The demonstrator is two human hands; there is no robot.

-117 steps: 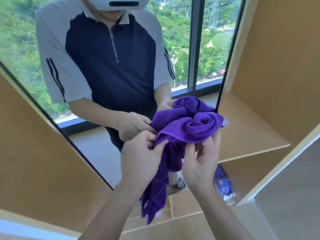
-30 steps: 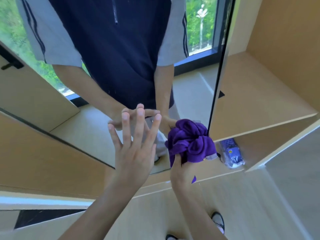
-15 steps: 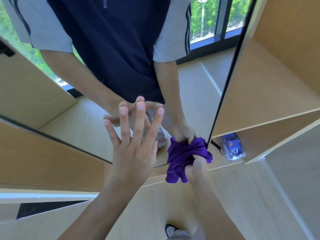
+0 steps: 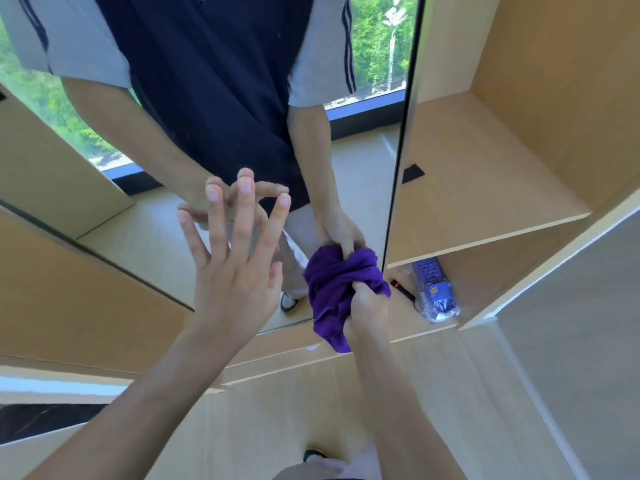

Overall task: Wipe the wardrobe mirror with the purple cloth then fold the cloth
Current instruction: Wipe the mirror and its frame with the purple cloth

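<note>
My right hand (image 4: 367, 311) clenches the soft, light purple cloth (image 4: 334, 289), bunched mid-wad against the mirror (image 4: 356, 188)'s lower corner; left hand (image 4: 235, 271) splayed.

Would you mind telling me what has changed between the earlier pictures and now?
The left hand let go of the purple cloth and now lies spread, fingers straight, against the mirror. The right hand kept its grip on the bunched cloth and carried it down to the mirror's lower right corner. The blue packet stayed on the lower shelf.
</note>
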